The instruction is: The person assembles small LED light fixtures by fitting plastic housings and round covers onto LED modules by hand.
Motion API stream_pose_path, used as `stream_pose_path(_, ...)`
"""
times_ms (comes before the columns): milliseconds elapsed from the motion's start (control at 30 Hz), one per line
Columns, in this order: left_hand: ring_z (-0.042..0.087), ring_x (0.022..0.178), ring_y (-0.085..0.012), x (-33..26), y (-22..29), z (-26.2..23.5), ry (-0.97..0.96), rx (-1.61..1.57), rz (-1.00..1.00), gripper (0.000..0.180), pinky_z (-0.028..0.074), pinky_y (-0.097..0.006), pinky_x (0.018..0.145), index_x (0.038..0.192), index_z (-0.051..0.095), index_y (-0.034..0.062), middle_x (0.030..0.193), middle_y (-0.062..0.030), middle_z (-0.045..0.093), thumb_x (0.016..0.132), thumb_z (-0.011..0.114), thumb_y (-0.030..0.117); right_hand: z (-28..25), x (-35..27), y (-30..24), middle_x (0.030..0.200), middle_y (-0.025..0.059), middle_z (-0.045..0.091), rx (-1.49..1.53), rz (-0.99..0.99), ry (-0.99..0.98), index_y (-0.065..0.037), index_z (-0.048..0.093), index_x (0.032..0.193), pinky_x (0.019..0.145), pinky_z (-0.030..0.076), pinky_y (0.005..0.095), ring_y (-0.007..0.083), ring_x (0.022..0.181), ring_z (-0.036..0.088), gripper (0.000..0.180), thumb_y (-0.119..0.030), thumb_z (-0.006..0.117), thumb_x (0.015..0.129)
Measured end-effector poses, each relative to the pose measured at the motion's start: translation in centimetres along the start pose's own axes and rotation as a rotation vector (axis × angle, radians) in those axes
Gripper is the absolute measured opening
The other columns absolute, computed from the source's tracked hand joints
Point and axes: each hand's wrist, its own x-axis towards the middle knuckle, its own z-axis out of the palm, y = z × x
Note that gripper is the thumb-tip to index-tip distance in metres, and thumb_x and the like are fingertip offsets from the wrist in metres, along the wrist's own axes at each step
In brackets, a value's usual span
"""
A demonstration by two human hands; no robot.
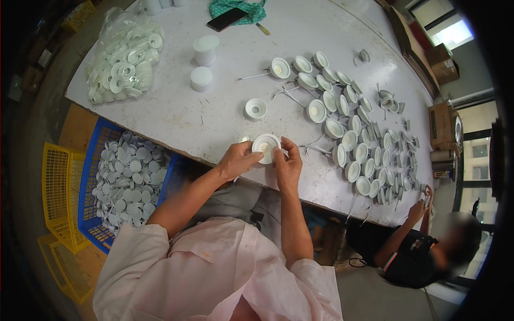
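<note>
Between both hands, at the near edge of the table, I hold a round white downlight [266, 146] with a yellowish centre facing up. My left hand [239, 160] grips its left rim, thumb laid over the front. On the other side, my right hand [288, 162] pinches the right rim with thumb and fingers. Just beyond lies a white ring-shaped lamp housing [256, 109]. To the right, many similar downlights [334, 128] with white wires stand tilted in rows on the table.
A clear plastic bag of white rings [127, 69] sits at the far left, near stacked white discs [201, 78]. A phone [227, 20] lies at the back by a green cloth [251, 12]. Below left, a blue basket [84, 184] holds white discs. At right, another person [412, 251] works.
</note>
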Motion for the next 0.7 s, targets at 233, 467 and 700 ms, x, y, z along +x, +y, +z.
stream_pose_path(233,0.056,0.07,-0.0076,0.9,0.6,0.1,-0.053,0.063,0.0,0.028,0.047,-0.024,0.06,0.106,0.064,-0.0036,0.082,-0.0031,0.064,0.087,0.063,0.017,-2.3,0.4,-2.5,0.131,0.0148,0.046,-0.677,-0.757,-0.296,-0.006,0.048,0.133,0.088,0.048,0.0378,0.0277,0.112,0.052,0.077,-0.013,0.083,0.064)
stream_pose_path(467,0.059,0.069,-0.0104,4.0,1.3,2.6,-0.089,0.383,0.07,0.027,0.049,-0.025,0.061,0.109,0.061,-0.0022,0.084,-0.0053,0.066,0.089,0.065,0.016,-5.4,2.3,-3.5,0.122,0.0124,0.057,-0.956,-0.879,-0.194,-0.009,0.055,0.125,0.098,0.038,0.0467,0.0321,0.113,0.052,0.078,-0.019,0.088,0.054)
stream_pose_path(700,0.065,0.102,-0.0314,5.0,1.7,4.0,-0.003,0.702,0.363,0.029,0.053,-0.036,0.085,0.112,0.059,-0.0029,0.111,-0.0201,0.065,0.084,0.063,0.005,-9.5,5.9,-4.4,0.111,0.0076,0.065,-1.207,-0.62,0.137,-0.008,0.067,0.108,0.102,0.033,0.0465,0.0272,0.11,0.054,0.054,-0.031,0.084,0.061)
